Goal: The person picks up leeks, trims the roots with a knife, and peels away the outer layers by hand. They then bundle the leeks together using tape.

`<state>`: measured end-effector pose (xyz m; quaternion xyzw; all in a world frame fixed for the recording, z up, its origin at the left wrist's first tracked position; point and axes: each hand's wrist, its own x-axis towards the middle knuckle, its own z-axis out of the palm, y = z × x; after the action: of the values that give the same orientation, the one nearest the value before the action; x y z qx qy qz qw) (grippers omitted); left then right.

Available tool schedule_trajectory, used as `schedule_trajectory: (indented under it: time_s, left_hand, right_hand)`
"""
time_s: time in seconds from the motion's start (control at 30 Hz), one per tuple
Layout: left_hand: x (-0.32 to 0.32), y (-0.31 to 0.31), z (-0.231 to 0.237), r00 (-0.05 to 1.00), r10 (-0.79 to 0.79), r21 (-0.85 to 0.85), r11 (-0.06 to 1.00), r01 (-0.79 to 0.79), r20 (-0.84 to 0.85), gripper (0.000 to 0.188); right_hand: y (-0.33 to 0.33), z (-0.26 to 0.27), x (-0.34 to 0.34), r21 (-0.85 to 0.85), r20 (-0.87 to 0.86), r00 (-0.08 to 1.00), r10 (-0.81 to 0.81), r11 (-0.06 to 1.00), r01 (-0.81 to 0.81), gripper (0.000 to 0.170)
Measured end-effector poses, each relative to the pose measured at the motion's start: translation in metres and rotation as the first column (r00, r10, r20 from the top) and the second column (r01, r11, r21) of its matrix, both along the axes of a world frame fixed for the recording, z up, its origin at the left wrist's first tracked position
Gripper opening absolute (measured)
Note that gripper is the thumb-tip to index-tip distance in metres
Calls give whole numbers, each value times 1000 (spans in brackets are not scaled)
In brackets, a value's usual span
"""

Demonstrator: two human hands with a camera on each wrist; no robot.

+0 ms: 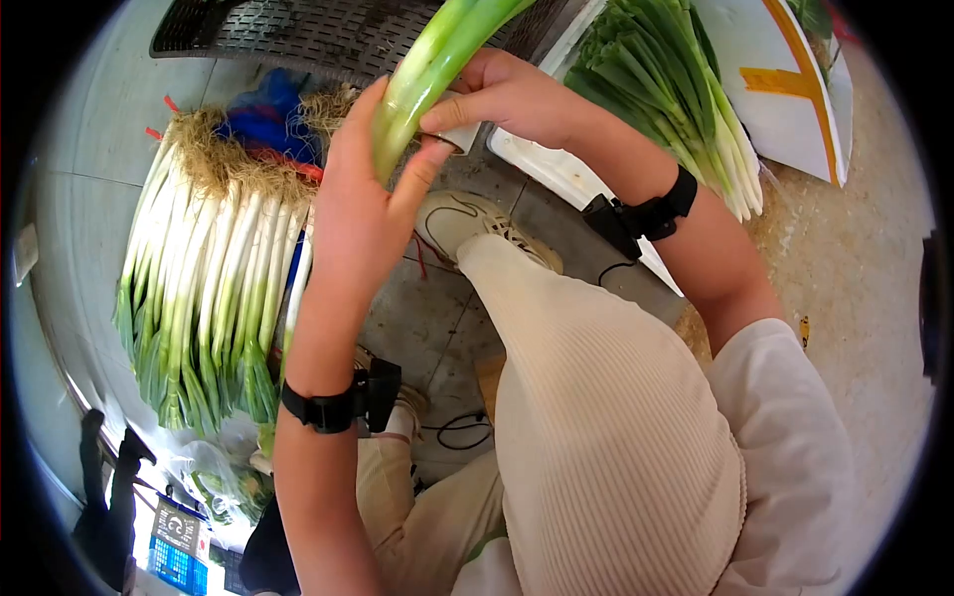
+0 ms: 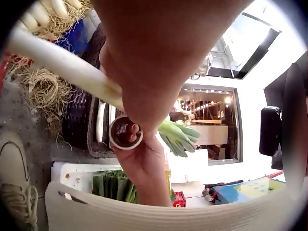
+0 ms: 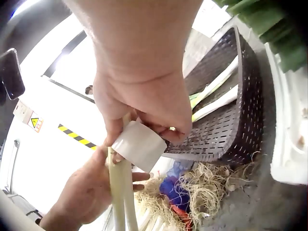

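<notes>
In the head view, the left hand (image 1: 358,209) grips thick green-and-white stalks (image 1: 409,97), its thumb on the near side. The right hand (image 1: 517,99) is against the same stalks and holds a white roll (image 1: 462,131). Fingertips of the right hand (image 2: 147,166) show inside the hollow core of the roll (image 2: 140,142) in the left wrist view. From the right wrist, the roll's broad white face (image 3: 140,146) lies across the upper part of two pale stalks (image 3: 122,192), with the left hand (image 3: 84,195) around them below.
A row of long onions (image 1: 214,248) with roots lies at the left, beside blue netting (image 1: 273,114). Behind the hands stands a dark woven basket (image 1: 298,40) holding stalks. At the right are a white foam box (image 1: 537,159) and more greens (image 1: 661,84).
</notes>
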<state>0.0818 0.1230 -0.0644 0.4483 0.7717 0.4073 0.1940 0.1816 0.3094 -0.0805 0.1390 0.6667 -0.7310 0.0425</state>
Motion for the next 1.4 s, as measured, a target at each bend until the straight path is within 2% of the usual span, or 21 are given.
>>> schedule_trajectory:
  time_s: [0.03,0.17,0.27,0.37,0.43,0.5,0.57,0.63,0.67,0.8,0.83,0.87,0.93,1.07,1.13,1.17,1.23,1.27,1.3,1.33,1.4]
  left_hand:
    - [4,0,-2,999,17,15,1000,-18,34,71]
    - [-3,0,1,999,-22,22,1000,23,-28,73]
    - [-9,-4,-1,996,-73,-70,995,76,44,73]
    - [-7,-6,-2,998,-54,-25,998,53,-33,69]
    - [-8,-9,-8,984,-35,-11,999,37,172,65]
    - [-6,-11,-12,961,-25,24,1000,19,277,66]
    - [-5,-13,-12,927,-17,58,998,-5,376,66]
    - [-4,-15,-11,813,-10,98,994,-57,582,62]
    - [-4,-15,-10,812,-9,96,994,-59,584,62]
    - [-5,-17,-6,649,-45,103,993,-52,760,61]
    - [-6,-18,-6,585,-52,84,996,-29,809,61]
    - [-9,-19,-6,585,-52,84,996,-29,809,61]
    - [-15,-20,-7,415,-80,74,997,29,906,62]
    - [-20,-15,-4,450,-100,89,995,45,887,57]
    - [-28,-12,2,790,-18,-211,960,186,613,52]
    - [-28,-11,6,791,-17,-215,959,187,612,52]
    - [-18,-4,16,915,-14,-205,973,106,404,46]
    - [-12,-1,14,916,-15,-206,973,106,401,46]
    - [-6,3,9,942,62,-170,985,-5,330,46]
    - [-1,7,6,955,142,-124,986,-113,261,48]
    - [2,13,4,955,194,-153,975,-162,226,51]
  right_hand:
    - [-2,3,-1,-52,12,999,-31,998,31,33]
    - [0,1,0,-199,52,998,-25,979,35,32]
    - [-4,4,1,-123,13,998,-55,991,57,27]
    - [-4,-1,2,-95,-33,999,-19,995,16,29]
    - [-1,-1,-1,-50,-39,999,9,999,-11,35]
    - [2,3,-1,-5,-42,999,35,999,-35,42]
    - [5,12,1,1,70,988,135,991,-136,46]
    - [13,9,1,61,82,980,183,980,-189,46]
    - [16,7,1,120,95,968,231,963,-241,47]
    - [16,7,-4,174,83,972,220,957,-232,53]
    - [16,9,-7,148,25,973,231,961,-232,54]
    - [16,11,-8,121,-34,970,240,965,-234,54]
    - [18,3,-7,120,-41,970,240,965,-234,48]
    - [16,3,-3,90,-21,976,216,973,-213,30]
    - [11,7,-1,119,27,983,181,976,-183,28]
    - [8,8,-1,146,74,987,144,977,-153,26]
    - [1,2,-1,158,70,992,109,980,-119,25]
    - [-2,-1,-2,170,68,995,75,982,-85,25]
    - [-6,-4,-4,179,51,999,-7,984,-2,34]
    - [-7,-7,-5,179,49,999,-9,984,0,34]
    - [-8,-11,-9,242,2,1000,-13,970,12,33]
